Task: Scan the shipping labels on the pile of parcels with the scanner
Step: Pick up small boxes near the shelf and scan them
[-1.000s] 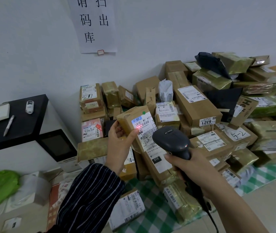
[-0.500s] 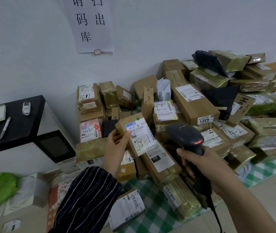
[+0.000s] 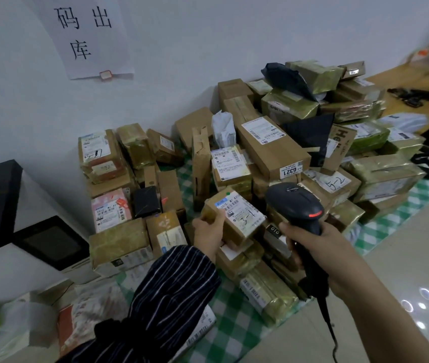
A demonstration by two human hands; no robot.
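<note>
The left hand [image 3: 209,233] gripped a small box [image 3: 234,218], label tilted up for reading; the right hand [image 3: 312,247] clasped the scanner [image 3: 295,205] beside it.

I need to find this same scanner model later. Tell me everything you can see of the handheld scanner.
The scanner is a dark, matte, plastic-looking pistol-style unit with a rounded head, a red-lit strip at its rear and a dark cable trailing from the handle's base. The right hand grips the handle, holding it up over the parcels beside the small labelled parcel in the left hand.
</note>
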